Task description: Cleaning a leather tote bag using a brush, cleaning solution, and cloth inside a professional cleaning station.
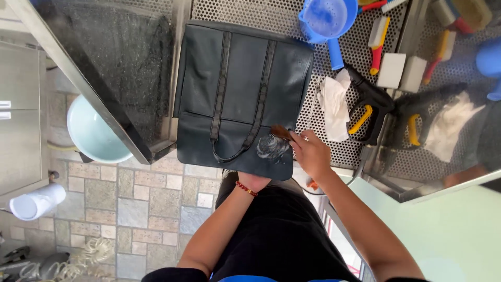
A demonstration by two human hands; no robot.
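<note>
My right hand [311, 152] is closed around a small brush [282, 133], its bristles pressed to the lower right corner of a dark bag [242, 78], where a patch of white foam [271, 148] sits on the leather. My left hand [252, 181] is tucked under the bag's bottom edge, mostly hidden, so I cannot tell how far it is open; a red bead bracelet [246, 188] circles that wrist. The bag lies flat on the perforated metal bench [334, 151], its two straps [222, 83] running down the front and looping near the foam. Just beside my right hand lies a crumpled white cloth [335, 104], and past it a black spray gun with a yellow trigger [368, 107]. Farther along the bench are a blue scoop [326, 21], white blocks [402, 72] and brushes with red and yellow handles [377, 42]. Below the bench on the left, a pale green basin [91, 133] stands on the tiled floor [135, 209].
</note>
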